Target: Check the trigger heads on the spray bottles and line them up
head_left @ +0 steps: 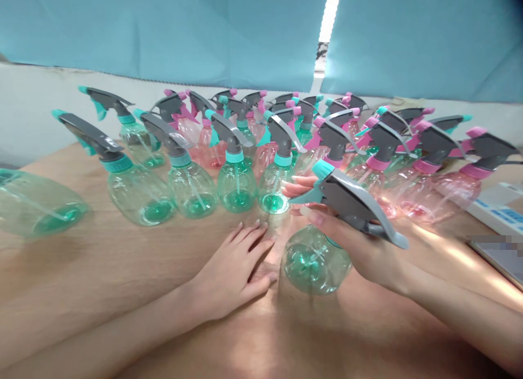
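Observation:
My right hand [359,248] is wrapped round the neck of a green spray bottle [314,264] with a grey and turquoise trigger head, which points left. The bottle is clear and tilted, its base turned partly toward me. My left hand [237,264] lies flat on the wooden table [155,303], fingers spread, just left of that bottle and holding nothing. Just beyond my hands stand more green spray bottles, among them one [237,183] in the front row and another [192,188] to its left.
Pink spray bottles [457,188] crowd the right and back, mixed with green ones. A green bottle [41,205] shows at the left edge. A flat dark-edged device [498,259] and a white and blue object [498,207] lie at the right. A blue cloth [163,36] hangs behind.

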{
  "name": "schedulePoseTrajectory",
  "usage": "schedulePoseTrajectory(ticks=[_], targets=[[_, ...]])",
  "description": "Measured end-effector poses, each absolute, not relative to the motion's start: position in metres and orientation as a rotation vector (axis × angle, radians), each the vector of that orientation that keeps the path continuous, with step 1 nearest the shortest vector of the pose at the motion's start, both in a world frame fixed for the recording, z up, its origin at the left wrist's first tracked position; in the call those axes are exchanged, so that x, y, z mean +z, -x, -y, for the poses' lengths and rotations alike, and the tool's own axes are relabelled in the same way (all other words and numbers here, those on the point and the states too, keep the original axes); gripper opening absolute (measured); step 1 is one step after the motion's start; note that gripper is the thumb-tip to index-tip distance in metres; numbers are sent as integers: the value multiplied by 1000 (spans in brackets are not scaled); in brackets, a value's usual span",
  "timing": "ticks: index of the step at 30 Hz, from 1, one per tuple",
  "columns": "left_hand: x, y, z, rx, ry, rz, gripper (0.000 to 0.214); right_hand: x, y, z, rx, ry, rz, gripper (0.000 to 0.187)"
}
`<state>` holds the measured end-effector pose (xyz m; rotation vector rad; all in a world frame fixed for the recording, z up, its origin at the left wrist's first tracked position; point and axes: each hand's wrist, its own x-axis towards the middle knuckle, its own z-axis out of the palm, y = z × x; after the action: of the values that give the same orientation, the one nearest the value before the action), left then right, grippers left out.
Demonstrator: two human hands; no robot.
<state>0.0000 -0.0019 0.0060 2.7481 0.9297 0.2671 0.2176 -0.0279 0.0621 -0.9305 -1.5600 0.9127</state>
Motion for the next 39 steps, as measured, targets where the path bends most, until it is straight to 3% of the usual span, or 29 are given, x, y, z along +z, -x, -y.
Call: schedulePoseTrajectory(ticks=[22,39], targets=[[6,1,3,246,-2760,-928,53,61,-219,30,907,1026,1572,37],[6,-1,2,210,-2797,-934,53,75,-217,30,820,1049,1661,17]])
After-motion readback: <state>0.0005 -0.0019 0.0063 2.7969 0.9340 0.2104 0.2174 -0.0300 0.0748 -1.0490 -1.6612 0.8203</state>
